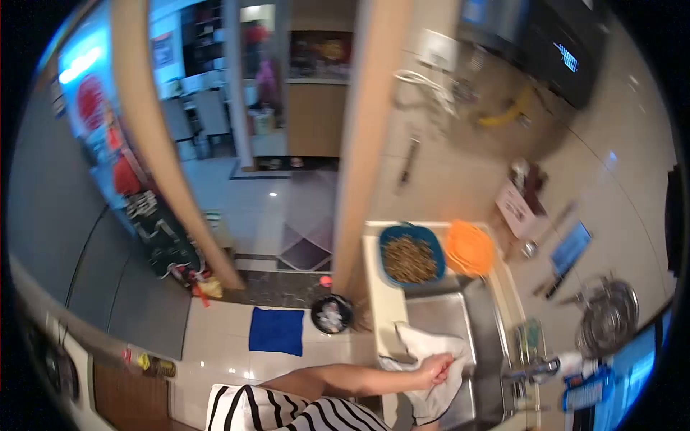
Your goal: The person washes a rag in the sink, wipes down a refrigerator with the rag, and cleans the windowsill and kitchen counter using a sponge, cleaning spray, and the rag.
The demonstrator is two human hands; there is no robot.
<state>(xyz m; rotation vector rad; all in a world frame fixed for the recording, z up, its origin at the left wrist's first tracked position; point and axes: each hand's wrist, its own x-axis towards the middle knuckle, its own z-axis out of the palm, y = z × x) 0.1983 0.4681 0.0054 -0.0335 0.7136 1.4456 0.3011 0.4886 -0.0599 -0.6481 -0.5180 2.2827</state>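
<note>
While the left hand point(434, 371) clutches a white cloth point(425, 340) over the sink point(437, 309), I cannot tell whether the right hand point(427, 427) (mostly cropped) grips.

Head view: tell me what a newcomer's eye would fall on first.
Probably the bright orange container, beside a teal basin of brown pieces at the sink's far end. Next, the white cloth in the left hand over the sink. Then the vivid blue mat on the pale floor.
</note>
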